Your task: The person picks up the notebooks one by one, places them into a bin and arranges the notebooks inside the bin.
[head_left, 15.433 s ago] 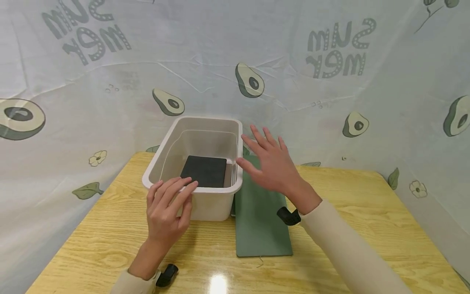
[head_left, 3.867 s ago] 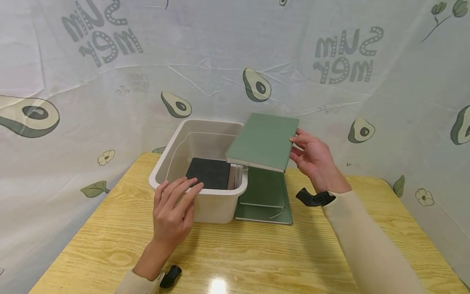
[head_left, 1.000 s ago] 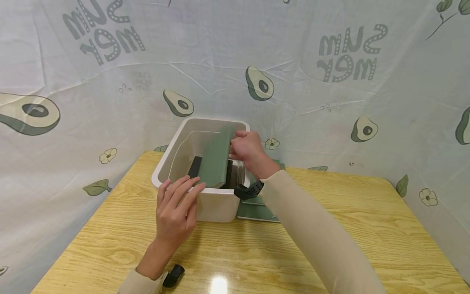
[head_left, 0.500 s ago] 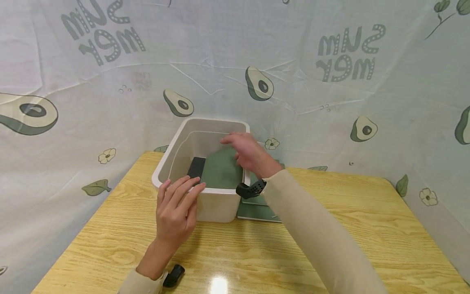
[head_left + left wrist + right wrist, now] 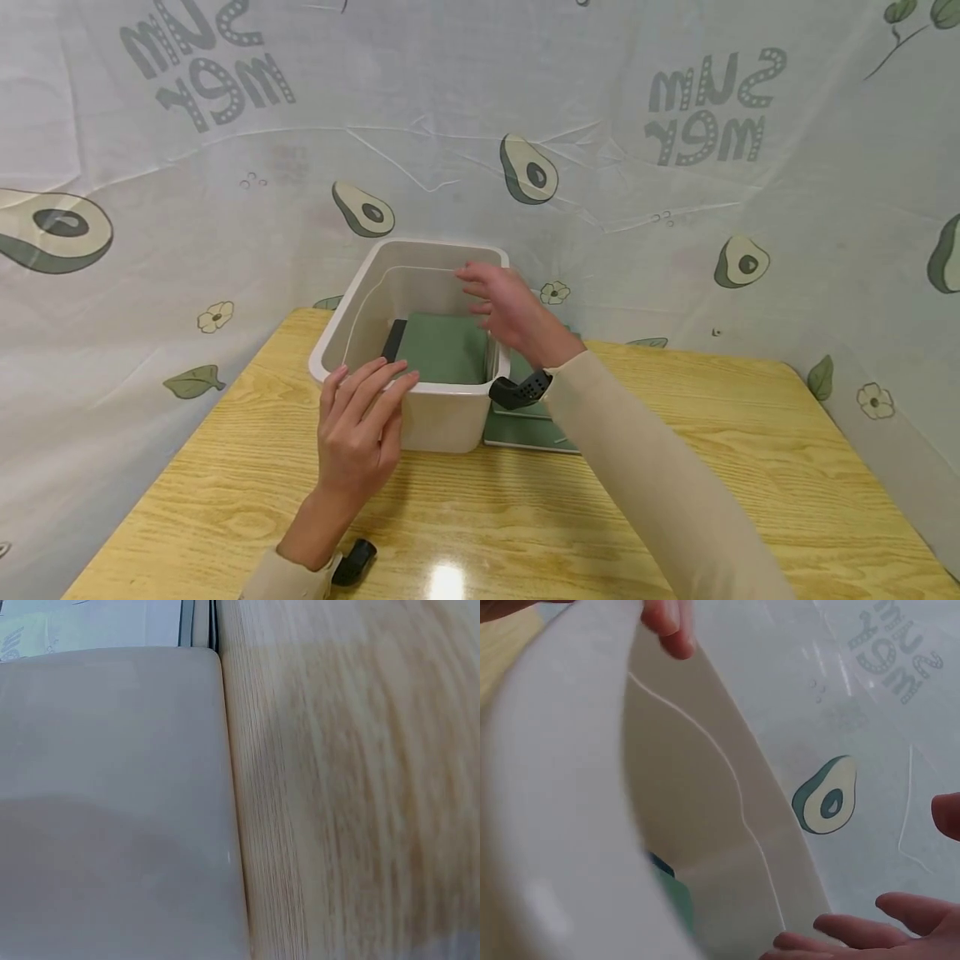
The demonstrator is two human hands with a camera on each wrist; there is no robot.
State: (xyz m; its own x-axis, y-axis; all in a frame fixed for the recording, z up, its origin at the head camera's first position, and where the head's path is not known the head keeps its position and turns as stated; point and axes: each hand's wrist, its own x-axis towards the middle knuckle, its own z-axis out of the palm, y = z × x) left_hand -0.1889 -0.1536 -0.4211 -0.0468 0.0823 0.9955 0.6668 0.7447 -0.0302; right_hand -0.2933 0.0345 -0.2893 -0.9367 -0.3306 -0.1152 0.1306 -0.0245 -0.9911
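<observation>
A grey-white plastic bin stands on the table. In it a green hardcover notebook lies flat over a black one, whose left strip shows. My left hand holds the near rim, fingers bent over it and thumb against the outer wall; its fingertips hang inside the rim in the right wrist view. Above the bin's right rim, my right hand is empty, its fingers extended, apart from the notebook. The left wrist view has the bin's outer wall beside bare wood.
Two green hardcover notebooks lie stacked on the wooden table, just right of the bin and partly under my right forearm. An avocado-print cloth hangs behind the table. Both wrists carry black straps.
The green notebook, gripped by my right hand over the right rim earlier, went down into the bin, tilted, and now lies flat. My right hand has let it go; the left stays put.
</observation>
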